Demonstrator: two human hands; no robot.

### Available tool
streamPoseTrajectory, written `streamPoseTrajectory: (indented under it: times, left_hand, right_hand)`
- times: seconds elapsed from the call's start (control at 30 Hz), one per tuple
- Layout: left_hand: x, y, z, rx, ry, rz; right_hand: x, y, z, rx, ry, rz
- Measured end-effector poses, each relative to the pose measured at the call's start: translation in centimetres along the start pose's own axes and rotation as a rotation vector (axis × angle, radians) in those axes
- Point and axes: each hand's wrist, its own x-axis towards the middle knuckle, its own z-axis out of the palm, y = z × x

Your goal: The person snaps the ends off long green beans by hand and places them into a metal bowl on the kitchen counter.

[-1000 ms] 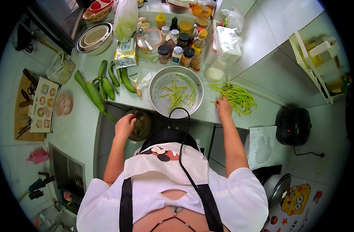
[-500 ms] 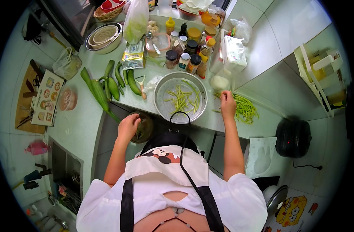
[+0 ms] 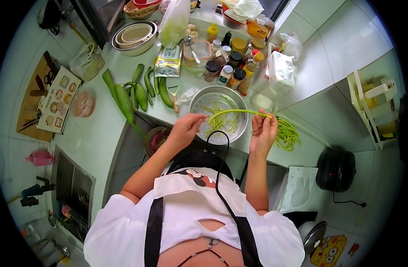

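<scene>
Right hand (image 3: 263,133) pinches green stalk (image 3: 235,110) by one end, so it overhangs the bowl (image 3: 198,107) at 12 o'clock; left hand (image 3: 186,130) half-curled, grip unclear

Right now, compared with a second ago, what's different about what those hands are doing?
The right hand has left the pile of green stems and lifted one long stem over the metal bowl, pinching its right end. The left hand has moved rightward from the round container toward the stem's other end. The long green vegetables and seasoning jars stayed put.
</scene>
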Motion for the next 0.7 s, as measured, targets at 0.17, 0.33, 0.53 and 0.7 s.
streamPoseTrajectory:
  times: [0.17, 0.33, 0.53, 0.7]
  left_hand:
    - [0.2, 0.5, 0.7, 0.165, -0.042, 0.095]
    - [0.0, 1.1, 0.2, 0.081, 0.012, -0.125]
    - [0.5, 0.3, -1.5, 0.472, 0.22, 0.203]
    - [0.8, -0.2, -2.1, 0.349, 0.298, 0.269]
  right_hand:
    - [-0.8, 0.2, 0.1, 0.103, 0.012, 0.069]
    - [-1.9, -0.5, 0.7, 0.092, -0.059, 0.142]
    - [-2.3, -0.7, -0.5, -0.652, -0.226, 0.113]
    - [-3.4, -0.9, -0.8, -0.939, -0.356, 0.099]
